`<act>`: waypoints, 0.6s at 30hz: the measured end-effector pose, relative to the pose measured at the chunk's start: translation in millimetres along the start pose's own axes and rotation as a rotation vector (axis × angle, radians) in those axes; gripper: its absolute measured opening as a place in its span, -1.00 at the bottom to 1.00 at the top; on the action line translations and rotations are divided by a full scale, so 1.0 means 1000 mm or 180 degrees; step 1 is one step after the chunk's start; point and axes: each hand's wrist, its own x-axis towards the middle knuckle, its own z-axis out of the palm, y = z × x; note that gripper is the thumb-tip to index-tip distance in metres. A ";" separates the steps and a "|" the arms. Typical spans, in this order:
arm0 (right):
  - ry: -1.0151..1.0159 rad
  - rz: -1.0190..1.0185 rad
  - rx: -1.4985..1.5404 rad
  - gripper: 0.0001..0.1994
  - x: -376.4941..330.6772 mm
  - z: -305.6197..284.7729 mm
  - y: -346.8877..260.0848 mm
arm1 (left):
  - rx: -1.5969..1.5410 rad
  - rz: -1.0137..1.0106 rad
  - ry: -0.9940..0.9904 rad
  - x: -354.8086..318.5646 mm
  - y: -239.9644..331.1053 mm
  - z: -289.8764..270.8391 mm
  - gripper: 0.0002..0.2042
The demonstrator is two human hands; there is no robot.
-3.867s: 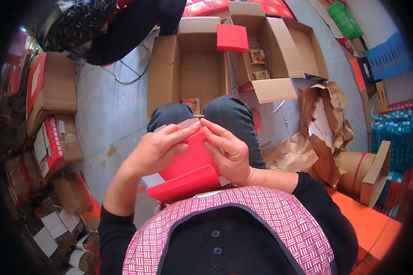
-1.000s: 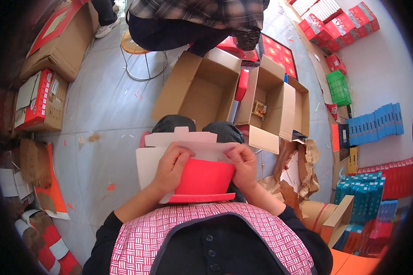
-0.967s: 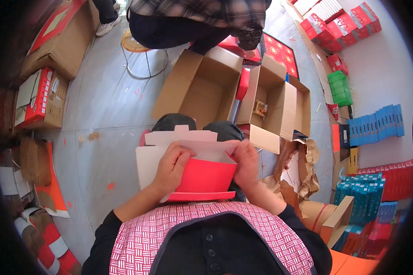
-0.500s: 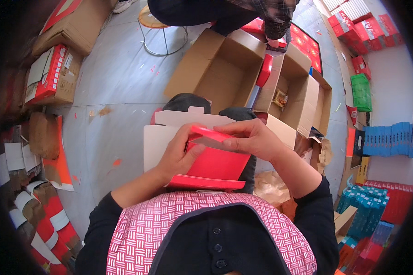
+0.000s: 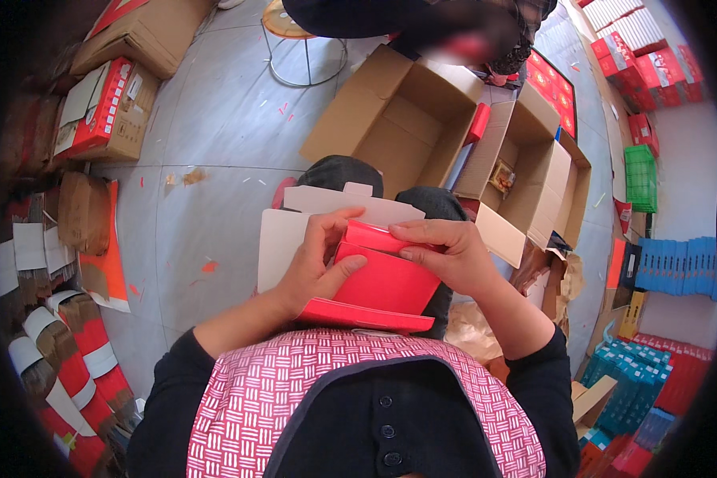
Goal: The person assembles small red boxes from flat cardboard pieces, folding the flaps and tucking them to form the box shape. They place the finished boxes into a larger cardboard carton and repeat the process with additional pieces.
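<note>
Now both hands grip the red carton (image 5: 386,279): left hand (image 5: 315,267) closed on its near-left side, right hand (image 5: 446,255) pinching the top flap. Its long axis runs left-right between the fingers, with neither hand nearer.

A single head-worn fisheye view is given, aimed steeply down over the wearer's chest and lap from close above. The grey floor (image 5: 215,143) and open cardboard boxes (image 5: 398,119) are seen ahead, with edges curved toward the dark rim.

Black sleeves, red-white woven-pattern apron, dark trousers
</note>
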 end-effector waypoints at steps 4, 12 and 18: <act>-0.0040 -0.0082 0.0046 -0.69 0.001 0.000 -0.003 | 0.1047 0.0765 -0.0146 0.007 0.006 -0.002 -0.74; -0.0132 -0.0117 -0.0030 -0.74 0.002 0.000 -0.002 | 0.1606 0.0255 -0.0653 0.020 0.024 -0.008 -0.79; 0.0486 0.0606 0.1341 -0.75 -0.012 -0.008 0.010 | 0.1469 0.0040 -0.0334 0.016 0.024 -0.008 -0.81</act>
